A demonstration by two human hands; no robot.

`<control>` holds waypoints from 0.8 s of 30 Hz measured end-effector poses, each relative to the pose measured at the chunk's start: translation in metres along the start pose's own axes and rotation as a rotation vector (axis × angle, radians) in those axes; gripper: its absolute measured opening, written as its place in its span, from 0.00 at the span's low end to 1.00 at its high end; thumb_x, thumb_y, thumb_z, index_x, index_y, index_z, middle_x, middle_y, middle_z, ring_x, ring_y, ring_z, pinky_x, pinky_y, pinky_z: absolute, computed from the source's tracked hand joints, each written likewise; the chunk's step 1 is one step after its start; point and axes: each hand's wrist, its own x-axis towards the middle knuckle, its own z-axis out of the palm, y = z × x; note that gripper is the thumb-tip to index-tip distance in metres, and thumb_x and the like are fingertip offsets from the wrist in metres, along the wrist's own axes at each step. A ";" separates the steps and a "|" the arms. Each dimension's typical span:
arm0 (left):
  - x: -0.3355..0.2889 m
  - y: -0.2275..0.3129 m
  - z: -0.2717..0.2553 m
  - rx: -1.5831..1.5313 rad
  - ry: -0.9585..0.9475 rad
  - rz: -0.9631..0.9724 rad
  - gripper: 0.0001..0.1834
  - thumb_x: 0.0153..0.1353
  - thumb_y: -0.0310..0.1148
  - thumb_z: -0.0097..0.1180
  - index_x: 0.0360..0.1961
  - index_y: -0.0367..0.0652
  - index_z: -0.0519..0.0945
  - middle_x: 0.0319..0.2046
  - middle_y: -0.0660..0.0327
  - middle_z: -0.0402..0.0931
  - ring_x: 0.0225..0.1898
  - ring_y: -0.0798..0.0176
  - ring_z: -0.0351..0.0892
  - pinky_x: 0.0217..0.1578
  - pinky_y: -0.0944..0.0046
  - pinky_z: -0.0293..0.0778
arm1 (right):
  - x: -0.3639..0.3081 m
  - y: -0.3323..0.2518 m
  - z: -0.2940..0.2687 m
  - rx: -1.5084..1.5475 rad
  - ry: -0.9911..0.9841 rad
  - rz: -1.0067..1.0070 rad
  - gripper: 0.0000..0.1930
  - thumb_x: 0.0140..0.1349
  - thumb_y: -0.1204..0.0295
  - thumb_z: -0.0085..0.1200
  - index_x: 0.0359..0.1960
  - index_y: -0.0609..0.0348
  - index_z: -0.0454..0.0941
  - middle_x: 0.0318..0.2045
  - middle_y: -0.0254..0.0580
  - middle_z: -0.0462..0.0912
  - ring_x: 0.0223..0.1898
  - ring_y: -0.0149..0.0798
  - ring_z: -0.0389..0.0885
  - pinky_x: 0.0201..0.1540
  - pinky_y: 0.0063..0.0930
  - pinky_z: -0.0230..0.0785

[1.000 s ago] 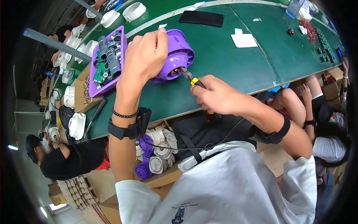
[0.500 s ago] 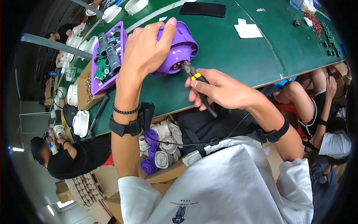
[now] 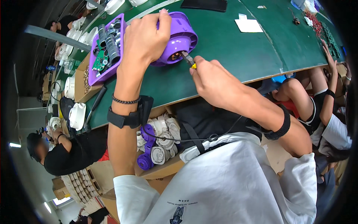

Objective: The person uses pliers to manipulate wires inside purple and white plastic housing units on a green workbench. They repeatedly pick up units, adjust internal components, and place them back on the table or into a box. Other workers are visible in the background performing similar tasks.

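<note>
My left hand (image 3: 147, 39) is closed on the rim of a purple plastic housing (image 3: 182, 31), which lies tilted on the green table. The housing's round opening faces me, with copper-coloured parts (image 3: 176, 56) inside. In my right hand (image 3: 216, 80) is a pair of pliers (image 3: 188, 59) with a yellow band. The jaws point into the right side of the opening; what they grip, if anything, is too small to tell. My fingers hide most of the handles.
Left of my left arm stands a purple tray (image 3: 122, 26) of metal tubes and a green circuit board (image 3: 100, 61), beside a cardboard box (image 3: 80, 87). A black-handled tool (image 3: 97, 102) lies nearby. Below the table edge, a box holds white and purple parts (image 3: 159, 155). Co-workers sit on both sides.
My right hand has rolled over and moved up, so its back now covers the plier handles. The left hand keeps hold of the housing. A co-worker's hand at right has risen to the table edge.
</note>
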 end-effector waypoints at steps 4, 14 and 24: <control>0.001 -0.007 0.004 0.017 0.037 0.028 0.29 0.67 0.47 0.41 0.26 0.33 0.83 0.26 0.37 0.79 0.32 0.30 0.79 0.42 0.42 0.74 | 0.001 -0.001 -0.002 -0.084 0.013 -0.080 0.12 0.69 0.74 0.42 0.33 0.76 0.68 0.17 0.68 0.74 0.22 0.66 0.77 0.26 0.51 0.66; 0.012 -0.027 0.012 0.354 -0.071 0.312 0.18 0.68 0.37 0.38 0.40 0.34 0.76 0.34 0.39 0.79 0.35 0.30 0.77 0.40 0.39 0.71 | 0.007 0.001 -0.011 -0.375 0.053 -0.304 0.10 0.66 0.77 0.44 0.31 0.75 0.69 0.21 0.69 0.77 0.26 0.67 0.79 0.29 0.52 0.72; 0.015 -0.008 0.011 0.256 -0.166 0.219 0.15 0.69 0.34 0.40 0.41 0.36 0.78 0.35 0.41 0.80 0.35 0.33 0.79 0.37 0.40 0.73 | 0.003 0.001 -0.031 0.319 -0.262 0.208 0.15 0.71 0.68 0.42 0.43 0.72 0.71 0.32 0.47 0.81 0.29 0.34 0.83 0.34 0.31 0.80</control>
